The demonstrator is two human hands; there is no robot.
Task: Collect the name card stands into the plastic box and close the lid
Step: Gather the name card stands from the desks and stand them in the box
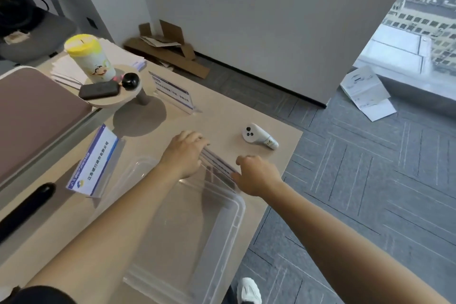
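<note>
A clear plastic box (232, 224) lies open on the beige table, close to me. Over its far edge both hands hold one clear name card stand (218, 164) with a striped card in it. My left hand (183, 153) grips its far left end and my right hand (256, 174) grips its near right end. A second name card stand (95, 163) with a blue and white card stands left of the box. A third name card stand (172, 92) stands farther back on the table. No lid can be made out.
A white handheld controller (259, 136) lies right of my hands near the table edge. A small round stand (123, 100) at back left carries a yellow-lidded cup (90, 58), a black case and a black ball. A black object (24, 207) lies at the left. Carpet floor lies right.
</note>
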